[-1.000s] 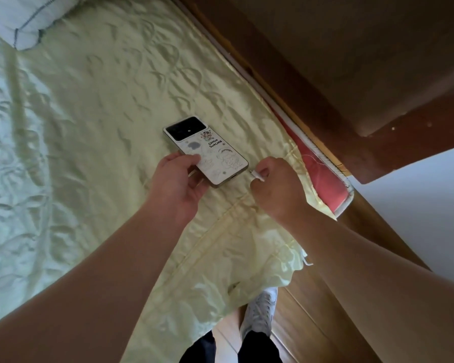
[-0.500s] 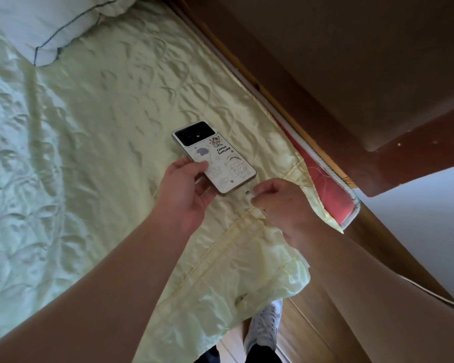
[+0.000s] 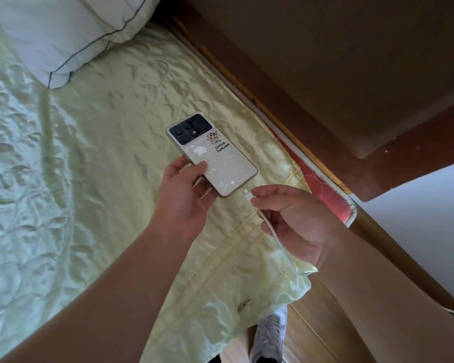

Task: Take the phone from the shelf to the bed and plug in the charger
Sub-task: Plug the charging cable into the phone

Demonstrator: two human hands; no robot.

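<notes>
The phone (image 3: 212,151) lies face down above the pale green bedspread (image 3: 76,179), showing a white cartoon case and a black camera block. My left hand (image 3: 185,197) grips its lower left corner and lifts that end slightly. My right hand (image 3: 294,218) pinches the white charger plug (image 3: 247,193), whose tip sits a small gap from the phone's bottom edge. The white cable (image 3: 275,237) runs back across my right palm and wrist.
A white pillow (image 3: 71,30) lies at the bed's top left. The wooden bed frame (image 3: 286,106) runs diagonally along the right, with a red mattress edge (image 3: 323,189) showing. Below are a wooden floor (image 3: 312,323) and my grey shoe (image 3: 269,336).
My right hand turned palm-up, exposing the plug and cable, with the plug tip now pointing at the phone's port. The phone's near end is raised a little. The camera view shifted down the bed.
</notes>
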